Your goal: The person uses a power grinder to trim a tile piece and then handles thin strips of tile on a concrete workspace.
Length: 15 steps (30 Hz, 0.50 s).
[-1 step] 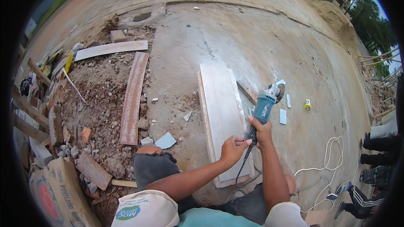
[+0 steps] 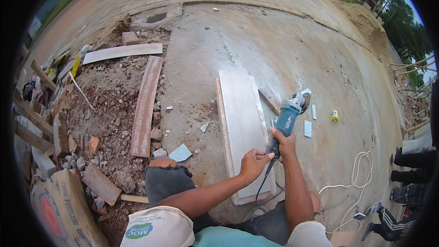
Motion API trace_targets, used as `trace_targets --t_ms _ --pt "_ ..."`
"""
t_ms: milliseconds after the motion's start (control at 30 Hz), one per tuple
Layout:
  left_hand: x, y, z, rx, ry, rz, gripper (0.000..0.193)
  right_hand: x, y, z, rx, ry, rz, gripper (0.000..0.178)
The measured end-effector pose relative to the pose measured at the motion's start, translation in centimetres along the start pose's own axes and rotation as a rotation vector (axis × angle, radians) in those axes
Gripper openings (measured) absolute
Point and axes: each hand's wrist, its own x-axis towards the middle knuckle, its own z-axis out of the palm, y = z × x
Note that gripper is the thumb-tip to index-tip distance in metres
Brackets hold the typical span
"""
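Note:
A teal and black angle grinder [image 2: 286, 118] points up and away to the right, its disc [image 2: 305, 103] at the far end. My right hand [image 2: 285, 143] is wrapped round its black rear grip. My left hand [image 2: 255, 164] is closed, fingers curled, with its fingertips pinching at the grinder's tail, where the black cord [image 2: 262, 183] comes out. Beneath and left of the grinder lies a long pale tile board [image 2: 238, 110], stacked on another slab with rough edges. What the left fingertips press on is partly hidden.
Light tile offcuts [image 2: 307, 128] and a yellow-capped roll or can [image 2: 334, 116] lie right of the grinder. A white cable [image 2: 354, 185] loops at the right, near other people's legs [image 2: 414, 160]. Rubble [image 2: 103, 105], strips [image 2: 146, 107] and a cement bag [image 2: 68, 206] are left.
Both hands and the grinder keep almost the same pose. Only the view has shifted very slightly.

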Motion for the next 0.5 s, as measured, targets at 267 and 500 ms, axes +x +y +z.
trace_targets --t_ms 267,500 --pt "-0.6 0.6 0.0 0.078 0.04 0.027 0.046 0.5 0.8 -0.2 -0.013 0.002 0.032 0.027" --pt "0.8 -0.6 -1.3 0.285 0.223 0.175 0.045 0.9 1.0 0.1 -0.034 -0.03 0.033 0.025"
